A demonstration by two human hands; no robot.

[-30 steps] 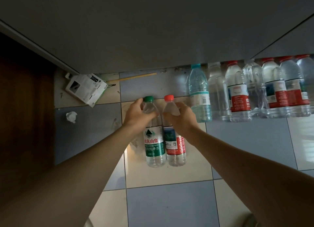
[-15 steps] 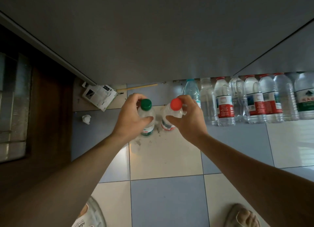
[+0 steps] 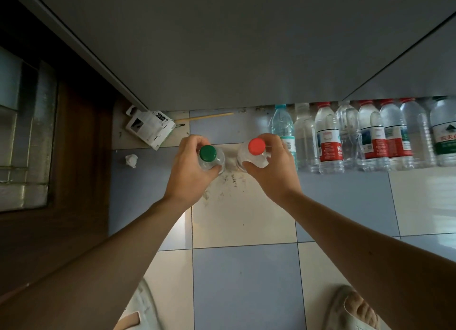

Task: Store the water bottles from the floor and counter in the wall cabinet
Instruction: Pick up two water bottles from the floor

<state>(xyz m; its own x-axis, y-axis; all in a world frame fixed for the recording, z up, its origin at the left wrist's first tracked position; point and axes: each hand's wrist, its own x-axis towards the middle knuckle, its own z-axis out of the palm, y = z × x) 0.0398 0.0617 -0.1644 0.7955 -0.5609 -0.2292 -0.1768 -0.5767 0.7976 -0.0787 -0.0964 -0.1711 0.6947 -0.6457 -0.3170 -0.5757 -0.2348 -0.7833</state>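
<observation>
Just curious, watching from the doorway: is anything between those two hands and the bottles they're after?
No. The left hand already grips the green-capped bottle, the right hand the red-capped bottle. The wall cabinet is out of view.

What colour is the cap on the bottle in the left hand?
Green cap, seen from above in the head view.

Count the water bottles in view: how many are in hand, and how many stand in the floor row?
In hand: 2, the green-capped bottle in the left hand and the red-capped bottle in the right hand
Floor row under the cabinet: 8 visible, cut off at the right edge
Total: 10
</observation>
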